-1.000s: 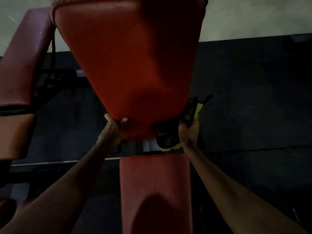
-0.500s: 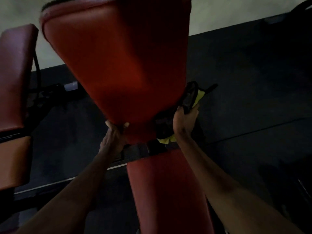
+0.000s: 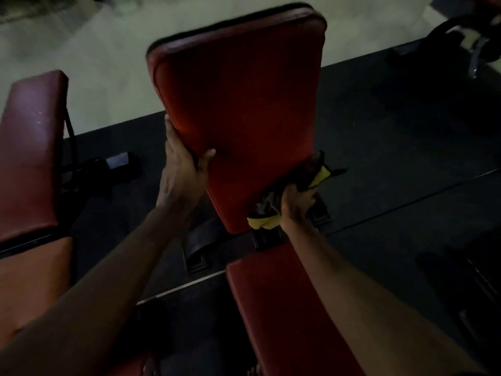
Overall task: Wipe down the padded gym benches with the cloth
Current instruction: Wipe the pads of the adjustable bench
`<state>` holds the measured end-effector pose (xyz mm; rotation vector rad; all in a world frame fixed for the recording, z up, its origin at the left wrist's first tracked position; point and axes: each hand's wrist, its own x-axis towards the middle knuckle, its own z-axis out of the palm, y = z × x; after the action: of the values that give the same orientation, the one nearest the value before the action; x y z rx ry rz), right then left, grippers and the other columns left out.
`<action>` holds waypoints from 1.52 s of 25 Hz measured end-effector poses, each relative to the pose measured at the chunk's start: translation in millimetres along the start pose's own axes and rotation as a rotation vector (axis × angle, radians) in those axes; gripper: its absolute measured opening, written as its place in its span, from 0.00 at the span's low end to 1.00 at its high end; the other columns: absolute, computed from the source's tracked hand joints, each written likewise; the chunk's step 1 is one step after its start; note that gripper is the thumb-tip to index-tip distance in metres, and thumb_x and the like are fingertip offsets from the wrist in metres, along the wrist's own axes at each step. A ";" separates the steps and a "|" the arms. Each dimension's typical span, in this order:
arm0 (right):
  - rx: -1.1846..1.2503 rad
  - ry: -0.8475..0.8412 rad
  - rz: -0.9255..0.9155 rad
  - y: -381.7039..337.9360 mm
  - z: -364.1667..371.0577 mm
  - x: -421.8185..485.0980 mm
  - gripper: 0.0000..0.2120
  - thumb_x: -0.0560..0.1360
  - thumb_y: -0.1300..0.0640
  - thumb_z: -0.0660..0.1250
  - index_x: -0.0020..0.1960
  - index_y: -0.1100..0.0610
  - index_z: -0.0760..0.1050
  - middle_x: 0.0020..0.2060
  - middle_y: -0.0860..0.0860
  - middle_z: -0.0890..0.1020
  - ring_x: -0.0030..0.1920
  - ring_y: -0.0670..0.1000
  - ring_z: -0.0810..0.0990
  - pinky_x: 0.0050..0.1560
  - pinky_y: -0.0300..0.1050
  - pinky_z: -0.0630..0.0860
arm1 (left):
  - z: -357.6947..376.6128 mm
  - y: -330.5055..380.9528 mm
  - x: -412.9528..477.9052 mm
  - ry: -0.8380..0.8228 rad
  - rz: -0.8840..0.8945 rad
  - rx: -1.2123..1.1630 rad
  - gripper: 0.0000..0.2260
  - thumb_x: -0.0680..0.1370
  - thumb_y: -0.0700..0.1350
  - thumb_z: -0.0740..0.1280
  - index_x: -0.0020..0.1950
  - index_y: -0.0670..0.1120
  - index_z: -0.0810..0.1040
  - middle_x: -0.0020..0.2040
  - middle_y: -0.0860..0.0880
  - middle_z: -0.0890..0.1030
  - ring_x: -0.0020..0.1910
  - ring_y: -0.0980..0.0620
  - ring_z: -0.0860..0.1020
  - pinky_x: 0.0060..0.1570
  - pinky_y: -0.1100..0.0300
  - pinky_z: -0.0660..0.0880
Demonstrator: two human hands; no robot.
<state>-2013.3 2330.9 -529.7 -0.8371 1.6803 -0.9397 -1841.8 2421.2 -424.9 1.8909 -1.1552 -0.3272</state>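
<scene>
The left hand (image 3: 180, 169) has its fingers hidden behind the red padded backrest (image 3: 244, 104); the picture's left edge crops the maroon padded bench (image 3: 29, 147).

Dim light here, and the red backrest pad (image 3: 244, 109) stands tilted up in the middle. The left hand (image 3: 180, 169) grips its left edge, thumb across the front face. The right hand (image 3: 295, 203) holds a yellow and dark cloth (image 3: 273, 213) against the pad's lower right corner. Below, the red seat pad (image 3: 273, 302) runs toward the camera. Another bench (image 3: 29, 147) sits off left on the dark floor mat (image 3: 406, 137).
</scene>
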 end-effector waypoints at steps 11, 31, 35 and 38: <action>-0.121 -0.111 -0.359 -63.1 5.9 -35.3 0.37 0.76 0.60 0.68 0.79 0.55 0.53 0.68 0.59 0.62 0.54 0.56 0.71 0.52 0.48 0.76 | -28.4 27.6 21.0 -0.056 -0.001 -0.001 0.38 0.81 0.49 0.67 0.80 0.48 0.42 0.75 0.50 0.67 0.70 0.50 0.72 0.66 0.45 0.75; -0.207 -0.005 -0.816 -200.4 -0.4 -63.9 0.34 0.75 0.50 0.72 0.75 0.60 0.63 0.65 0.58 0.67 0.58 0.60 0.75 0.59 0.54 0.78 | -73.3 70.0 64.7 -0.172 0.061 0.234 0.34 0.82 0.47 0.64 0.82 0.52 0.48 0.73 0.39 0.59 0.49 0.31 0.77 0.41 0.49 0.73; -0.429 0.001 -1.056 -209.9 15.7 -76.2 0.29 0.76 0.47 0.71 0.73 0.55 0.68 0.69 0.59 0.68 0.67 0.61 0.70 0.65 0.58 0.73 | -79.7 67.0 72.4 -0.278 0.061 0.332 0.35 0.83 0.48 0.63 0.82 0.50 0.43 0.73 0.38 0.58 0.49 0.32 0.77 0.39 0.49 0.71; -0.357 0.140 -0.843 -233.6 19.1 -56.9 0.28 0.75 0.49 0.71 0.72 0.55 0.69 0.69 0.59 0.68 0.66 0.62 0.70 0.60 0.66 0.74 | -82.8 67.1 76.5 -0.338 0.029 0.349 0.35 0.84 0.52 0.59 0.81 0.54 0.38 0.75 0.38 0.55 0.45 0.38 0.76 0.40 0.48 0.73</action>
<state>-1958.0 2269.2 -303.2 -1.8383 1.6400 -1.2809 -1790.5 2390.5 -308.1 2.1736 -1.5443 -0.4667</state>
